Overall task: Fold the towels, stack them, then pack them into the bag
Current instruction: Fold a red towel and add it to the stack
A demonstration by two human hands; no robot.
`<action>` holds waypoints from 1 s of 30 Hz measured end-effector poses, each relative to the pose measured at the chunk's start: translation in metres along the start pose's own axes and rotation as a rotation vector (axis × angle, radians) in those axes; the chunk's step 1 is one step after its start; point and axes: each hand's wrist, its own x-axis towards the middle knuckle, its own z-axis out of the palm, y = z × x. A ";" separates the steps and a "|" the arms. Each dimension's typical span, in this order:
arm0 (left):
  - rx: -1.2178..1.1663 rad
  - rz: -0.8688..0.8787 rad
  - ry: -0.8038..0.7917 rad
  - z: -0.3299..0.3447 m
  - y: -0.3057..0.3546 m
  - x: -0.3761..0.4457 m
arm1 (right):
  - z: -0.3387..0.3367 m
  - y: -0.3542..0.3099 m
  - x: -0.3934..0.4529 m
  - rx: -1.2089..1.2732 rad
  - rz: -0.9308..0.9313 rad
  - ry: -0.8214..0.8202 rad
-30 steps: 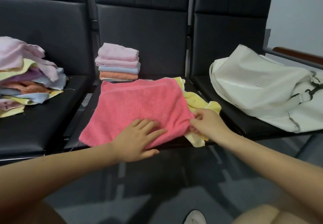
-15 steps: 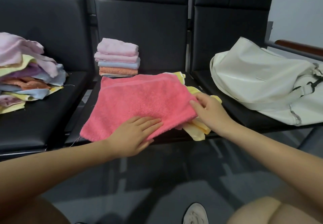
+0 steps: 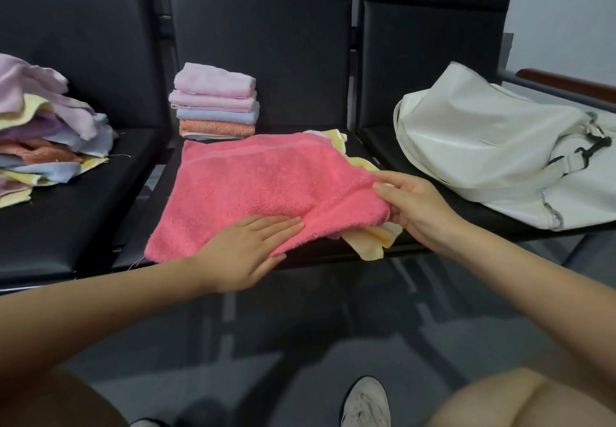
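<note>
A pink towel (image 3: 260, 186) lies spread on the middle black seat, over a yellow towel (image 3: 370, 240) that peeks out at its right edge. My left hand (image 3: 250, 250) rests flat on the pink towel's near edge, fingers straight. My right hand (image 3: 413, 206) pinches the pink towel's right edge and lifts it slightly. A stack of folded towels (image 3: 215, 106) stands behind, against the seat back. A heap of unfolded towels (image 3: 43, 130) sits on the left seat. The white bag (image 3: 493, 146) lies on the right seat.
Three black padded chairs (image 3: 66, 226) stand in a row with narrow gaps between the seats. A wooden-topped armrest (image 3: 566, 83) runs behind the bag. My knees and a white shoe (image 3: 365, 403) show below over the dark floor.
My right hand moved from the towel's near right corner up its right edge and raised that edge. My left hand stayed flat on the near edge.
</note>
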 end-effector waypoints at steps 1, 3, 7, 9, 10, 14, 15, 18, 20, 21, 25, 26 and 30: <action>-0.010 0.001 -0.005 0.000 -0.001 0.000 | -0.002 0.002 0.001 -0.126 0.029 0.019; -0.058 -0.002 -0.006 0.000 -0.002 0.000 | -0.009 0.008 0.006 -0.563 0.046 0.068; -0.307 -0.055 -0.006 -0.004 -0.002 0.002 | -0.010 0.024 0.008 -1.080 0.094 0.106; -0.430 -0.108 0.006 -0.009 0.001 0.004 | -0.004 0.026 0.006 -1.230 -0.104 0.182; -0.473 -0.131 0.010 -0.011 0.002 0.005 | 0.000 0.025 0.005 -1.253 -0.287 0.171; -0.554 -0.208 -0.019 -0.023 0.006 0.009 | 0.035 0.021 0.000 -1.207 -0.594 -0.200; -0.574 -0.217 -0.007 -0.027 0.006 0.010 | 0.046 0.023 0.000 -1.234 -0.513 -0.282; -0.573 -0.253 0.059 -0.037 0.003 0.016 | 0.063 0.035 0.011 -1.376 -0.530 -0.348; -0.413 -0.279 0.100 -0.044 -0.003 0.019 | 0.064 0.027 0.023 -1.383 -0.584 -0.349; -0.299 -0.264 0.124 -0.047 -0.008 0.019 | 0.063 0.021 0.030 -1.351 -0.544 -0.359; -0.029 -0.179 0.081 -0.067 -0.033 0.017 | 0.051 -0.005 0.055 -1.131 -0.367 -0.393; -0.001 -0.186 0.066 -0.073 -0.039 0.017 | 0.047 -0.009 0.060 -1.100 -0.365 -0.374; 0.141 -0.359 0.008 -0.087 -0.065 0.017 | 0.031 -0.018 0.080 -1.029 -0.357 -0.225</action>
